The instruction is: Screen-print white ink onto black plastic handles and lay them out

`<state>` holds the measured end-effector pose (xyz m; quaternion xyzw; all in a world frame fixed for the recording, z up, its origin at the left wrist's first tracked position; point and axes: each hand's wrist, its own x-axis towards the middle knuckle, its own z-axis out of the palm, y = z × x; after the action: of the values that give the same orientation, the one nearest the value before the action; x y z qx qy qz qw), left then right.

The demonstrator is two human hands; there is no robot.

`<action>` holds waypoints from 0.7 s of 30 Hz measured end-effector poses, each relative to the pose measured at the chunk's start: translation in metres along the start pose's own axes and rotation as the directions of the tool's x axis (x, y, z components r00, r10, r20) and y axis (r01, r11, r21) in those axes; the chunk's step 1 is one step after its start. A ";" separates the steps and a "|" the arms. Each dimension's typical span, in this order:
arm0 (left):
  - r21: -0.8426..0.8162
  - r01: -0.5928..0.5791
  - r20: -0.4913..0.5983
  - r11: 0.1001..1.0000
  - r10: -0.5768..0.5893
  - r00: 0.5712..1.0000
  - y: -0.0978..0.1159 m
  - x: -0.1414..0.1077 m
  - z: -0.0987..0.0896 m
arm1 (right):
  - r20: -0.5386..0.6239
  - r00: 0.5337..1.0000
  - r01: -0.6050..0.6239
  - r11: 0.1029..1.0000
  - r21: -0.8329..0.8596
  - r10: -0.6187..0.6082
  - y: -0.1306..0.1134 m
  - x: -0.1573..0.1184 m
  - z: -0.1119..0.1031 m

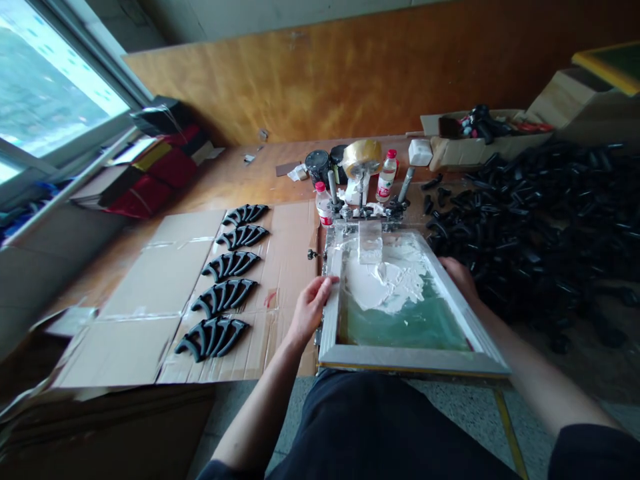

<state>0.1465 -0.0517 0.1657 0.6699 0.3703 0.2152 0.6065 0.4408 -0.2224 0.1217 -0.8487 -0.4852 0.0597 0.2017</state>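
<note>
A framed screen (413, 357) lies in front of me, with white paste (385, 283) spread over the upper part of its green mesh. My left hand (313, 307) is at the frame's left edge, fingers closed, thumb against the index finger; whatever it may hold is too small to make out. Beyond the right edge, my right hand (460, 277) is near the black parts pile, partly hidden by the frame and blurred. A clear block (370, 242) stands at the top of the screen, below a metal clamp (365, 212).
Black curved parts (225, 297) sit in several rows on cardboard (135, 350) at left. A large pile of black parts (540, 220) covers the right side. Bottles (387, 177), black jars (317, 165), a tape roll (362, 157) and an open box (475, 152) stand behind.
</note>
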 end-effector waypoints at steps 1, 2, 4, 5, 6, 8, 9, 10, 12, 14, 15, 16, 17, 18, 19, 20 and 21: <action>0.022 0.048 0.037 0.999 -0.049 0.998 -0.014 -0.003 0.001 | -0.067 0.997 -0.049 0.999 -0.006 0.049 0.001 0.010 -0.006; 0.053 0.090 0.068 0.995 -0.093 0.993 -0.028 -0.004 0.002 | -0.129 0.989 -0.067 0.998 -0.003 0.066 -0.003 0.020 -0.009; 0.141 0.144 0.086 0.980 -0.157 0.984 -0.051 -0.002 0.006 | -0.205 0.978 0.027 1.000 -0.004 -0.027 -0.027 0.039 -0.006; 0.187 0.157 0.081 0.970 -0.174 0.981 -0.060 0.000 0.008 | -0.209 0.970 0.121 0.993 -0.019 -0.122 -0.043 0.047 -0.002; 0.228 0.163 0.073 0.960 -0.184 0.980 -0.067 0.003 0.009 | -0.188 0.958 0.211 0.976 -0.043 -0.216 -0.060 0.053 0.005; 0.277 0.171 0.072 0.945 -0.198 0.978 -0.076 0.008 0.010 | -0.075 0.943 0.316 0.944 -0.093 -0.323 -0.091 0.059 0.018; 0.289 0.175 0.078 0.941 -0.205 0.976 -0.078 0.010 0.010 | 0.003 0.946 0.323 0.940 -0.109 -0.324 -0.101 0.057 0.025; 0.293 0.178 0.086 0.939 -0.211 0.974 -0.080 0.012 0.009 | 0.076 0.946 0.323 0.939 -0.117 -0.316 -0.107 0.053 0.030; 0.291 0.181 0.102 0.939 -0.219 0.970 -0.082 0.013 0.008 | 0.173 0.923 0.366 0.924 -0.113 -0.344 -0.108 0.036 0.037; 0.287 0.182 0.109 0.941 -0.221 0.969 -0.084 0.014 0.007 | 0.219 0.854 0.497 0.864 -0.079 -0.471 -0.099 0.013 0.038; 0.285 0.181 0.109 0.941 -0.219 0.970 -0.085 0.014 0.006 | 0.234 0.804 0.572 0.818 -0.052 -0.547 -0.093 0.003 0.036; 0.285 0.180 0.108 0.941 -0.218 0.970 -0.086 0.014 0.006 | 0.248 0.749 0.638 0.770 -0.019 -0.614 -0.088 -0.005 0.033; 0.286 0.179 0.108 0.941 -0.217 0.970 -0.086 0.014 0.006 | 0.267 0.696 0.689 0.725 0.016 -0.667 -0.083 -0.010 0.028; 0.289 0.178 0.107 0.941 -0.217 0.970 -0.085 0.014 0.006 | 0.290 0.654 0.718 0.694 0.052 -0.699 -0.080 -0.012 0.024; 0.291 0.178 0.107 0.940 -0.217 0.970 -0.085 0.014 0.006 | 0.316 0.631 0.726 0.683 0.082 -0.708 -0.079 -0.011 0.019; 0.292 0.177 0.106 0.940 -0.216 0.971 -0.084 0.013 0.007 | 0.341 0.629 0.714 0.693 0.103 -0.699 -0.079 -0.008 0.015; 0.294 0.177 0.104 0.939 -0.215 0.971 -0.083 0.013 0.007 | 0.354 0.649 0.686 0.719 0.109 -0.673 -0.081 -0.004 0.013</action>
<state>0.1401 -0.0469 0.0815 0.7223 0.4204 0.0531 0.5466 0.3706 -0.1861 0.1421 -0.5813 -0.7971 0.1294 0.0996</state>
